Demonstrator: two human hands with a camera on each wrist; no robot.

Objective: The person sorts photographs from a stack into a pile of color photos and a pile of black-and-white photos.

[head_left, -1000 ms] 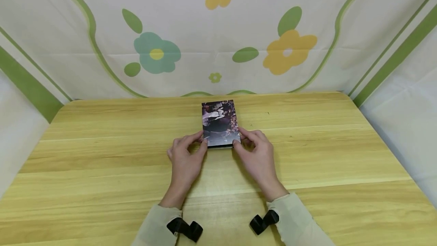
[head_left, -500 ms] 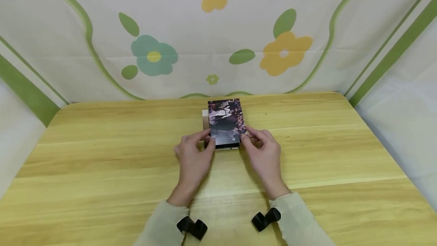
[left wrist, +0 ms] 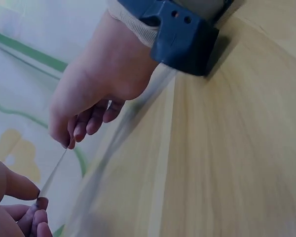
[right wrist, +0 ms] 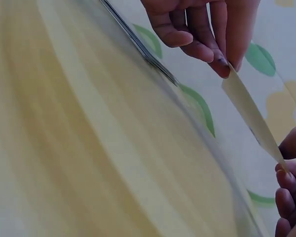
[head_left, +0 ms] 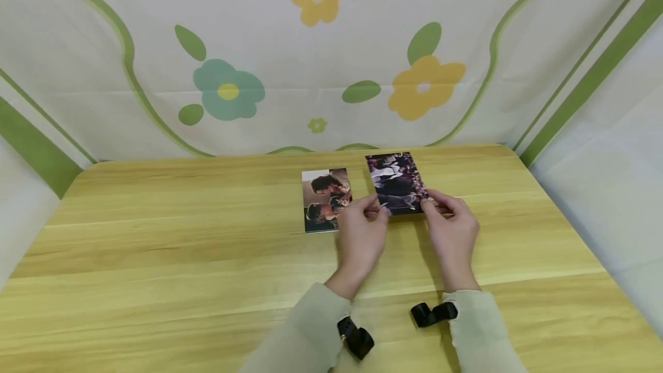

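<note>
Both hands hold a glossy photo card [head_left: 397, 186] by its near corners, tilted above the table. It has a dark purple picture with a white figure. My left hand [head_left: 362, 235] pinches the left corner and my right hand [head_left: 456, 235] the right one. The card's pale back [right wrist: 251, 116] shows in the right wrist view, with a gap below it. Left of the hands lies a small stack of photo cards [head_left: 323, 197], its top picture showing two people. My left hand covers that stack's near right corner in the head view.
A light wooden table [head_left: 155, 269] stretches out on both sides. Behind it hangs a white curtain [head_left: 290, 73] printed with flowers and green lines. Each sleeve carries a black wrist camera [head_left: 356, 338].
The purple photo card has come off the stack and moved right in both hands, uncovering the photo with two people. The head view has shifted slightly.
</note>
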